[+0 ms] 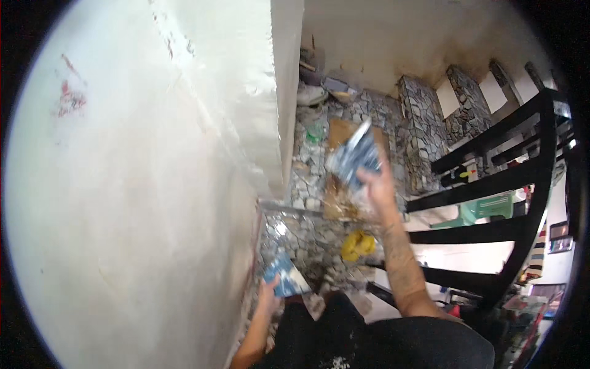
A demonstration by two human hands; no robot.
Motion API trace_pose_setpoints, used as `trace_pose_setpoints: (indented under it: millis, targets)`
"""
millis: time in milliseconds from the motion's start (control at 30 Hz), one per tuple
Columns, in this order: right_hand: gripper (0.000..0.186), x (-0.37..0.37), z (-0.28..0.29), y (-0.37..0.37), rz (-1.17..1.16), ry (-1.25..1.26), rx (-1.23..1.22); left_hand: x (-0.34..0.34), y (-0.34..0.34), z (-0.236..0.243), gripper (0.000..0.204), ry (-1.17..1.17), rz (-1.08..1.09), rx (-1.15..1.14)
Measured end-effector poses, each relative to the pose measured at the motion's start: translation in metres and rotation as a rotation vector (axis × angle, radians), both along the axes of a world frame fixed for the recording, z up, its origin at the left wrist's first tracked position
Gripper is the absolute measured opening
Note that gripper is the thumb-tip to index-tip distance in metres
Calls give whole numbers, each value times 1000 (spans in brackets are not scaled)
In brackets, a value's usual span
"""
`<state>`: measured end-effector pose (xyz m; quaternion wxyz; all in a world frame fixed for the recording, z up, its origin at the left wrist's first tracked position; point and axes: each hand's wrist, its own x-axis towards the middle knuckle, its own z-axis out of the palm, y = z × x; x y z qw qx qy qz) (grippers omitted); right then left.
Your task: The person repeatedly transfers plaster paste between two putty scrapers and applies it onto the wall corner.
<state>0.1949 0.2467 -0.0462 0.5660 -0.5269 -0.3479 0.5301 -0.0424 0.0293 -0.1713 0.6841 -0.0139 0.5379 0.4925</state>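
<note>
A blurred blue flat piece with a bright edge [356, 157] juts up and leftward from the right hand [377, 183], beyond its fingertips. That hand is closed about the piece's lower right corner, the arm stretched well forward and away from the body. A second flat piece, blue with whitish smears [285, 277], sits just right of and above the left hand [268, 291], which pinches its left edge, thumb and fingers drawn together; that arm is bent low, near the pale wall [135, 215]. The right hand's piece appears over a brown sheet [339, 134] on the stone-patterned floor [295, 237]. A yellow item [357, 245] lies between the two arms, left of the right forearm.
</note>
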Motion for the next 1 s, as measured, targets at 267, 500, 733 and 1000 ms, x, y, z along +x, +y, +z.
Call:
trace_pose_setpoints:
  millis: [267, 500, 733, 1000]
  targets:
    - [47, -42, 95, 146, 323, -166, 1777, 9, -24, -322, 28, -292, -146, -158]
    - [47, -105, 57, 109, -34, -605, 1924, -6, -67, -422, 30, -134, -277, -87]
    - [50, -114, 14, 108, -88, -743, 1906, -11, -29, -434, 24, 128, -302, -366]
    - [44, -134, -113, 121, -73, -812, 1874, -39, -31, -554, 27, 221, -288, 570]
